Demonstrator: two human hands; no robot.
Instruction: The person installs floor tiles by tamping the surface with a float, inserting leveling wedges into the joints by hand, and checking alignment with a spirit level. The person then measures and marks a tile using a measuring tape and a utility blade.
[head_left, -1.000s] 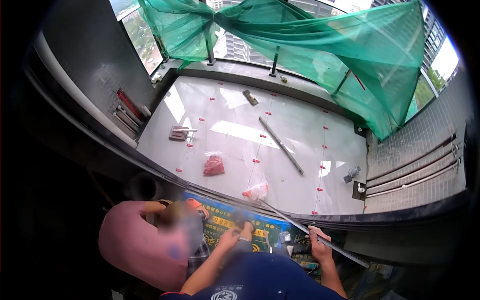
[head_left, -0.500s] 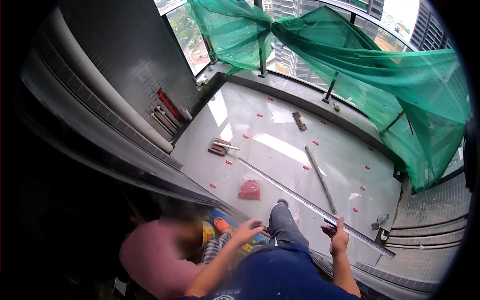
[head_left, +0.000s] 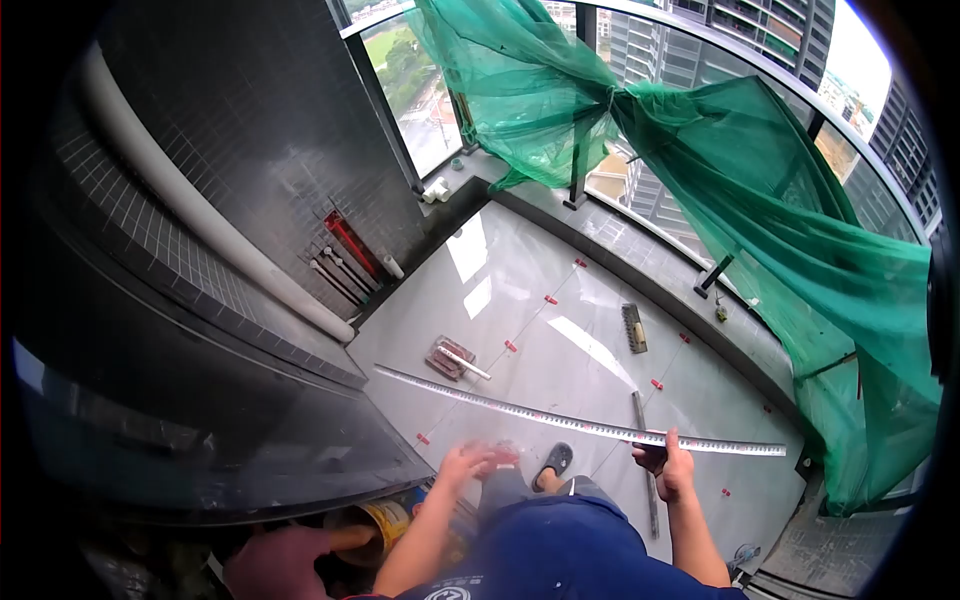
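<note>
My right hand point(head_left: 668, 468) grips a long steel ruler point(head_left: 530, 413) near its right part, thumb on top. Dark shapes beneath the ruler at those fingers are hard to make out. The ruler stretches across my view above the tiled floor, its far end off to the left. My left hand point(head_left: 472, 463) is empty, its fingers apart and slightly bent. Behind its fingertips shows a clear bag of red pieces point(head_left: 505, 455), partly hidden by my hand and leg. Red tile clips point(head_left: 551, 299) stand along the joints of the pale floor tiles point(head_left: 560, 385).
A white-handled trowel point(head_left: 458, 358) and a notched trowel point(head_left: 634, 328) lie on the tiles. A grey bar point(head_left: 646, 490) passes under the ruler. Green netting point(head_left: 730, 160) hangs on the railing. Below left, another person's pink sleeve point(head_left: 275, 565) is beside a yellow bucket point(head_left: 385, 525).
The view has turned, and the ruler now lies more nearly level across it. My left hand has moved left and stands in front of the red bag. The other person's arm reaches to the bucket.
</note>
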